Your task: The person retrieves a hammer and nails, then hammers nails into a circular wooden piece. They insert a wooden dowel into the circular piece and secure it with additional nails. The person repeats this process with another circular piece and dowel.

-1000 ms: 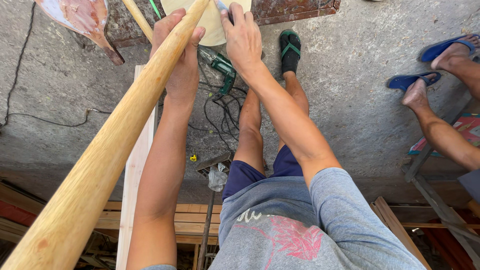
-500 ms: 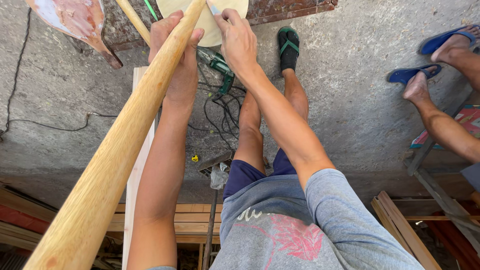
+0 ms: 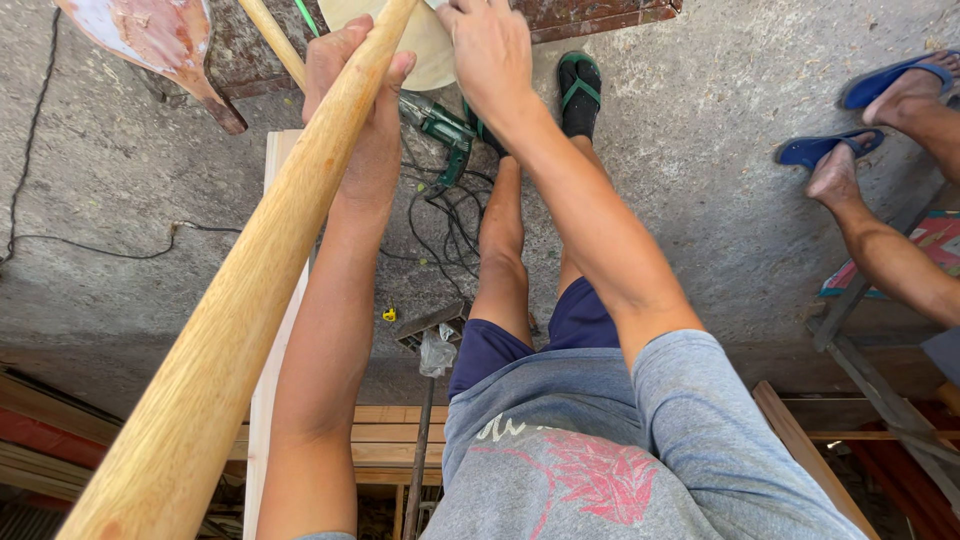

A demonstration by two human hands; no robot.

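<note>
The left hand point(image 3: 362, 95) wrapped the long wooden shaft point(image 3: 250, 300) near its far end, which ran back past the camera. The right hand point(image 3: 490, 50) pressed flat on the pale blade point(image 3: 420, 45), holding nothing I could make out. A firm left grip seemed wise, bracing the shaft while the right worked.

A long wooden paddle shaft point(image 3: 250, 300) slants across the left, closing off that side, while tangled black cables point(image 3: 440, 215) and a green power tool point(image 3: 440, 125) clutter the concrete floor point(image 3: 700, 200) between the arms. Right of the right hand point(image 3: 490, 50), bare floor lies open as far as another person's sandalled feet point(image 3: 830, 155).
</note>
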